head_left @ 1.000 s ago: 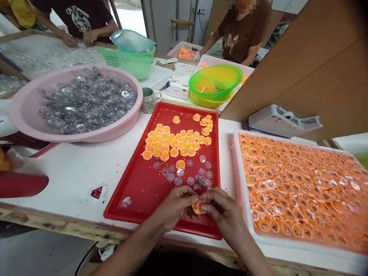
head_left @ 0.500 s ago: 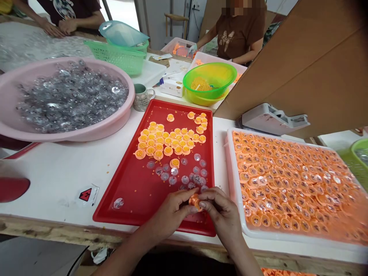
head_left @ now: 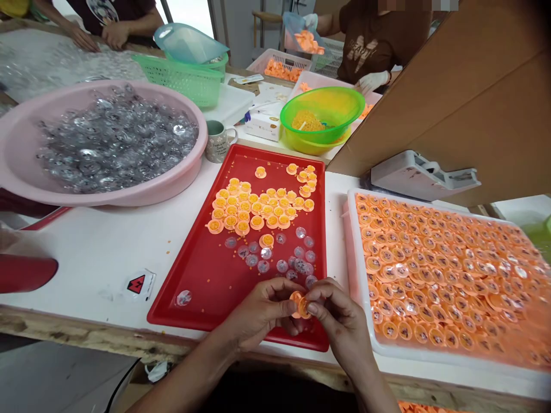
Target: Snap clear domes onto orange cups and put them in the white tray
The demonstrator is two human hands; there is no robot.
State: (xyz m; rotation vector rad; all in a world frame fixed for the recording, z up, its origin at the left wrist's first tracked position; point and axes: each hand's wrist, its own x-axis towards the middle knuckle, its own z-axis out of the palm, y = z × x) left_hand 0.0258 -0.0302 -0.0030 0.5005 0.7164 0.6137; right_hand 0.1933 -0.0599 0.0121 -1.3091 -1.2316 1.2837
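Head: orange cups [head_left: 243, 216] in red tray [head_left: 202, 261]

Head view, facing forward-down, close above table [head_left: 107, 258].

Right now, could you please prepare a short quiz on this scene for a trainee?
1. True or false: the bare left hand and bare right hand hold a small round orange piece.
2. Which stands beside the round pink plastic basin: A) grey mug with handle, or B) white plastic dispenser?
3. Fill in: the near white rectangular tray lies to the ____ of the red rectangular tray.

Key: 1. true; 2. A; 3. right.
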